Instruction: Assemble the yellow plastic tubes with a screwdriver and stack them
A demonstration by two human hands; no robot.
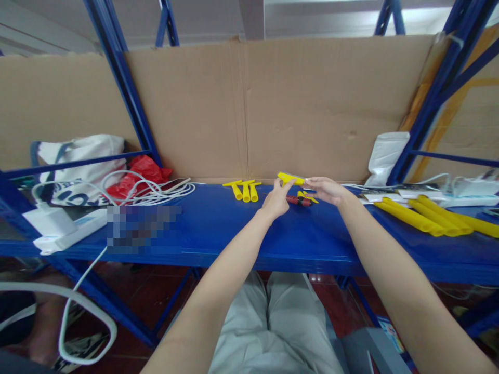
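My left hand (pixel 276 201) is closed around a yellow T-shaped squeegee (pixel 291 179), its crossbar tilted slightly down to the right and a pale strip along the upper edge. At the right end of that crossbar, the fingertips of my right hand (pixel 329 190) pinch it. Below the hands, on the blue shelf, lies a red and black screwdriver (pixel 298 200), its shaft pointing left. Another small yellow piece (pixel 307 196) lies against it, partly hidden. Left of my hands, several matching yellow squeegees (pixel 246 191) lie side by side, handles toward me.
Several long yellow tubes (pixel 436 218) lie on the right of the blue shelf (pixel 218 228). Coiled white cables (pixel 156 192), a power strip (pixel 74 231) and a cloth bag (pixel 86 156) crowd the left. A cardboard wall (pixel 312 104) stands behind; a white pouch (pixel 385 156) leans at right.
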